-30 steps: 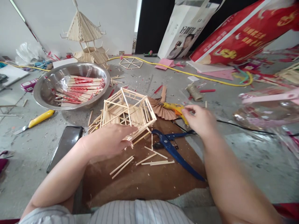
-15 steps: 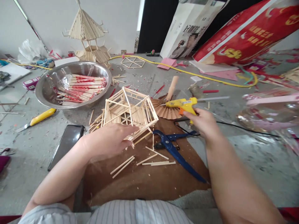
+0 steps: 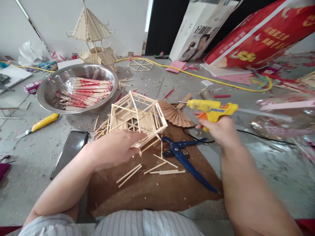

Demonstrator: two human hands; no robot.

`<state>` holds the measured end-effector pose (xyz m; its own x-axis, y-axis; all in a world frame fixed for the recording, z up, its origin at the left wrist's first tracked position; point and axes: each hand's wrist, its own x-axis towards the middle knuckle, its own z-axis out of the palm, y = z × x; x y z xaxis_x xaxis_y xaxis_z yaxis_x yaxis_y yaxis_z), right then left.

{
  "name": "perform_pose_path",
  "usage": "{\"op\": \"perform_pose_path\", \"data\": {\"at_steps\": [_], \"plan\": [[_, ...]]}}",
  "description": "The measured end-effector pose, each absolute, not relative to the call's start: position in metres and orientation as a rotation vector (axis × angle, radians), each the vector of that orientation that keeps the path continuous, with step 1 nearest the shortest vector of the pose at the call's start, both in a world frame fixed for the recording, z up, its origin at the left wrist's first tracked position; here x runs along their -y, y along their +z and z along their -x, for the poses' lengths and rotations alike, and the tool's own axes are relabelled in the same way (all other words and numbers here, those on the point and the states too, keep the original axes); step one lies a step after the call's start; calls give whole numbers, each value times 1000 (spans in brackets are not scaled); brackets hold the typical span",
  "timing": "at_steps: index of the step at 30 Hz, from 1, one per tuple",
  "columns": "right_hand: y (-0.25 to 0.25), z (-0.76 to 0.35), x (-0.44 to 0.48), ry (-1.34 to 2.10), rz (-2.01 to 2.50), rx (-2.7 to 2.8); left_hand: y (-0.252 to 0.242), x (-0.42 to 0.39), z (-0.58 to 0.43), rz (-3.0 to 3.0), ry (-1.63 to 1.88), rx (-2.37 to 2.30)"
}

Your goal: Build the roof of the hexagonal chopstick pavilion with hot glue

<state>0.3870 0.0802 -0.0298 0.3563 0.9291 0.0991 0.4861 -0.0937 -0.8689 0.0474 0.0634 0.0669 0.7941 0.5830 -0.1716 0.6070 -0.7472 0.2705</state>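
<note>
My left hand (image 3: 120,144) is closed on the near edge of a hexagonal frame of thin wooden sticks (image 3: 137,114); its fingertips pinch a corner of it. Off to the right, my right hand (image 3: 219,127) grips a yellow glue gun (image 3: 209,108), whose nozzle points left over a brown pleated paper fan (image 3: 176,113). Blue-handled cutters (image 3: 184,160) rest on the brown mat (image 3: 118,200) between my hands. Several loose sticks (image 3: 164,171) lie on the mat in front of the frame.
A steel bowl (image 3: 44,103) holds packs of sticks at the left. Nearer me are a yellow knife (image 3: 45,122) and a black phone (image 3: 70,154). A stick pagoda (image 3: 92,29) stands behind. A yellow cable (image 3: 211,78) crosses the table; a black cord (image 3: 258,135) trails right.
My right hand has moved right with the glue gun, which is now raised and seen more from the side. The fan's wooden handle has tipped down. My left hand and the frame have hardly moved.
</note>
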Motion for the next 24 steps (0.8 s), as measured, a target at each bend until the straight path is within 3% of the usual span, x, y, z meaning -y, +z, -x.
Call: {"op": "perform_pose_path", "data": {"at_steps": [6, 17, 24], "plan": [[-1, -373, -51, 1011, 1485, 1234, 67, -64, -47, -2671, -103, -906], [8, -325, -38, 1182, 1543, 1483, 68, -64, -47, -2623, -100, -892], [10, -316, -36, 1283, 1473, 1360, 67, -65, -46, -2631, -107, -892]]}}
